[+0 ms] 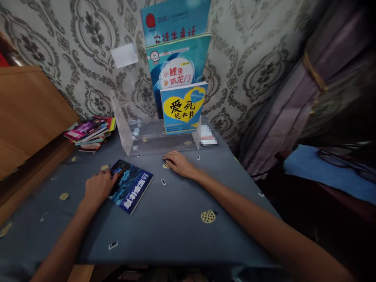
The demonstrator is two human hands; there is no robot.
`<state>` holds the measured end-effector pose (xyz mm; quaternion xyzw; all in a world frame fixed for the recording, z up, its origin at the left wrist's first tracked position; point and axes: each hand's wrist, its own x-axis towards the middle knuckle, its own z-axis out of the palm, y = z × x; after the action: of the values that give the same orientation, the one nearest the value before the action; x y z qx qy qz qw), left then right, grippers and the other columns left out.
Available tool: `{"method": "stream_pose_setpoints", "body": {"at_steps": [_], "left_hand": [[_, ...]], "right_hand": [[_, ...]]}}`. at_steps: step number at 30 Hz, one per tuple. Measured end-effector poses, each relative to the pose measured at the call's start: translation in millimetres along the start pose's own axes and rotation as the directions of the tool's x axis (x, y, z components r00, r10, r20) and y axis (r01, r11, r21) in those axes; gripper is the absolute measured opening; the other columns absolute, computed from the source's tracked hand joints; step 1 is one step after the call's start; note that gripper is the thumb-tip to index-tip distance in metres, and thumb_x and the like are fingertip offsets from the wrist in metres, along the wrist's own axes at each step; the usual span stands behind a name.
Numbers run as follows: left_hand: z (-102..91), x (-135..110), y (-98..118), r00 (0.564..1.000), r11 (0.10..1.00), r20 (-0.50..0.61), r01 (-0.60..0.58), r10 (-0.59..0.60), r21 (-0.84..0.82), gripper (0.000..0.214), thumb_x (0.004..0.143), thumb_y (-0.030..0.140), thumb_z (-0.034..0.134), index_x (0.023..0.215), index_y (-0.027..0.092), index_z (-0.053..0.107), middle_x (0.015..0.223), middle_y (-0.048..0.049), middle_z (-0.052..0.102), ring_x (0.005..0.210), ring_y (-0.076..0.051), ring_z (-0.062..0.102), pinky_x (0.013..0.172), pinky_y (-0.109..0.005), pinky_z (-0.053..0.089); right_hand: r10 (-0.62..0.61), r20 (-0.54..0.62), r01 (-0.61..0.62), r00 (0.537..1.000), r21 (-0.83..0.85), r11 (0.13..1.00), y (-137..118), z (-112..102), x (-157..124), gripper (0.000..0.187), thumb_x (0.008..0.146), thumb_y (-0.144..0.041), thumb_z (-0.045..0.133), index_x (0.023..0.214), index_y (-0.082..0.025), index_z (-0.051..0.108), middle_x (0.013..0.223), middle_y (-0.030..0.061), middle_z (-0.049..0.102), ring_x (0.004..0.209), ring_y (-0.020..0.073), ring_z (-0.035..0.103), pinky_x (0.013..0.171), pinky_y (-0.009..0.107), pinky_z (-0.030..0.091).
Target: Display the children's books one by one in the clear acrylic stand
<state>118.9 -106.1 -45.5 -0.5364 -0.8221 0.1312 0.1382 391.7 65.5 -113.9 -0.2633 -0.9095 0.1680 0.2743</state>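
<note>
My left hand [98, 187] rests on the left edge of a dark blue book [131, 187] that lies flat on the grey-blue tablecloth [176, 231]; its fingers curl onto the cover. My right hand [178, 162] lies flat on the cloth, fingers stretched out, just in front of a clear acrylic display stand [152, 135]. Three blue books stand stepped in the stand: the front one with a yellow heart [182, 107], a teal one [176, 64] behind it, and a third [173, 21] at the top.
A stack of colourful books [89, 133] lies at the table's back left beside a wooden cabinet [26, 113]. Patterned wallpaper [249, 58] backs the table. A tied curtain [311, 86] hangs at right, above a blue cloth [323, 172].
</note>
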Motion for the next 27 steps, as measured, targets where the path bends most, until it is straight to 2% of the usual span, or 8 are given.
{"method": "stream_pose_setpoints", "body": {"at_steps": [6,14,16,20,21,23,25,27], "left_hand": [[-7.0,-9,10,0.996,0.998,0.082,-0.039,0.042,-0.043,0.049,0.098,0.052,0.033,0.104,0.017,0.066,0.093,-0.0166,0.074,0.09,-0.035,0.072,0.069,-0.038,0.051],[-18.7,-19,36,0.977,0.982,0.146,-0.137,0.155,-0.129,0.044,0.097,0.053,0.038,0.11,0.019,0.062,0.088,-0.014,0.075,0.09,-0.035,0.071,0.066,-0.035,0.046],[-24.8,-25,44,0.95,0.943,0.159,-0.225,0.268,-0.244,0.04,0.097,0.052,0.039,0.105,0.021,0.063,0.087,-0.0107,0.074,0.086,-0.031,0.071,0.065,-0.033,0.044],[-38.2,-28,55,0.838,0.787,0.164,-0.397,0.52,-0.472,0.042,0.096,0.054,0.038,0.08,0.024,0.062,0.076,-0.0032,0.071,0.074,-0.022,0.068,0.062,-0.03,0.04],[-41.4,-26,57,0.836,0.78,0.155,-0.403,0.527,-0.478,0.042,0.096,0.054,0.039,0.079,0.024,0.062,0.074,-0.0025,0.07,0.073,-0.022,0.067,0.062,-0.03,0.039],[-46.7,-18,62,0.878,0.818,0.12,-0.372,0.464,-0.439,0.037,0.095,0.053,0.042,0.085,0.024,0.063,0.074,-0.0018,0.069,0.073,-0.022,0.066,0.061,-0.03,0.038],[-49.2,-8,69,0.917,0.842,0.032,-0.35,0.397,-0.411,0.031,0.095,0.049,0.044,0.096,0.024,0.062,0.082,-0.0019,0.071,0.078,-0.022,0.066,0.064,-0.03,0.04],[-48.7,0,80,0.911,0.813,-0.071,-0.397,0.407,-0.426,0.029,0.097,0.046,0.045,0.105,0.023,0.06,0.097,-0.0036,0.072,0.091,-0.023,0.066,0.07,-0.03,0.043]], "right_hand": [[0.124,-0.07,-0.11,0.99,0.168,0.98,11,-9,-15,0.026,0.094,-0.015,0.053,0.111,-0.019,0.071,0.112,0.008,0.074,0.105,0.0217,0.065,0.094,0.038,0.05],[0.26,-0.142,-0.227,0.955,0.214,0.95,12,-30,-49,0.027,0.095,-0.021,0.052,0.113,-0.02,0.072,0.114,0.007,0.074,0.106,0.0225,0.067,0.096,0.04,0.051],[0.283,-0.151,-0.249,0.947,0.206,0.946,11,-36,-56,0.028,0.096,-0.022,0.051,0.115,-0.02,0.072,0.114,0.0076,0.074,0.106,0.0231,0.067,0.097,0.04,0.051],[0.323,-0.15,-0.29,0.934,0.208,0.934,12,-45,-63,0.029,0.097,-0.023,0.05,0.116,-0.02,0.072,0.115,0.0077,0.075,0.105,0.0236,0.069,0.096,0.038,0.052],[0.33,-0.149,-0.295,0.932,0.213,0.931,12,-47,-64,0.029,0.098,-0.023,0.049,0.116,-0.02,0.072,0.115,0.0075,0.075,0.104,0.0234,0.069,0.095,0.038,0.053],[0.333,-0.137,-0.3,0.933,0.217,0.929,12,-50,-63,0.03,0.098,-0.023,0.048,0.116,-0.02,0.072,0.114,0.0071,0.075,0.102,0.0228,0.07,0.094,0.037,0.053],[0.328,-0.123,-0.301,0.937,0.199,0.933,11,-53,-63,0.03,0.098,-0.024,0.048,0.116,-0.02,0.072,0.114,0.007,0.075,0.103,0.0225,0.069,0.094,0.037,0.053],[0.314,-0.115,-0.293,0.942,0.17,0.941,10,-54,-63,0.03,0.098,-0.024,0.048,0.117,-0.019,0.072,0.115,0.0074,0.075,0.105,0.0226,0.068,0.096,0.037,0.051]]}}
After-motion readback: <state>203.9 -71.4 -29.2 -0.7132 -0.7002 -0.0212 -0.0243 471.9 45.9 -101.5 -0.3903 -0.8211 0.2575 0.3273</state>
